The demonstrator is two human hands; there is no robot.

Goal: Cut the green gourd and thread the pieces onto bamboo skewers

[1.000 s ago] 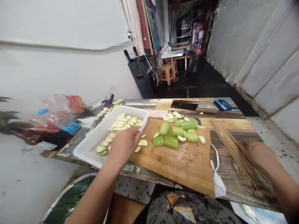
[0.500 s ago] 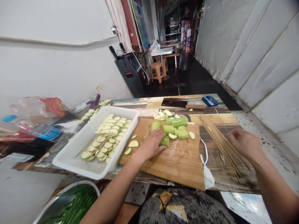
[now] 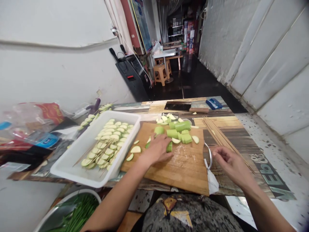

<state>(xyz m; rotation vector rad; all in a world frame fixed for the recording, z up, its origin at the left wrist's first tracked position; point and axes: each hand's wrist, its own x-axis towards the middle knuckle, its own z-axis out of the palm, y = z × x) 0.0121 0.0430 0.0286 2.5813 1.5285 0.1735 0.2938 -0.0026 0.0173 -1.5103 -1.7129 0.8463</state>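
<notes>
My left hand [image 3: 159, 149] curls over cut zucchini on the wooden cutting board [image 3: 188, 174], its fingers closed against a green zucchini piece [image 3: 169, 147]. More zucchini chunks [image 3: 182, 126] and pale slices lie just beyond it. My right hand [image 3: 227, 160] is by the board's metal handle [image 3: 209, 154], thumb and fingers pinched together. Whatever is in that pinch, if anything, is too thin to make out. Beside it lie loose bamboo skewers [image 3: 218, 133]. On the left, a white plastic tray [image 3: 65, 167] holds rows of skewered zucchini slices [image 3: 113, 138].
A cleaver [image 3: 178, 106] and a blue box [image 3: 213, 103] lie along the table's far edge. Plastic bottles and bags [image 3: 36, 129] crowd the left end. Below the table sits a metal bowl of green stalks [image 3: 74, 209]. A black speaker [image 3: 132, 75] stands by the wall.
My right hand has moved left from over the skewers to near the board's handle. Fewer skewers lie in the spread bundle. My left hand stays on the zucchini.
</notes>
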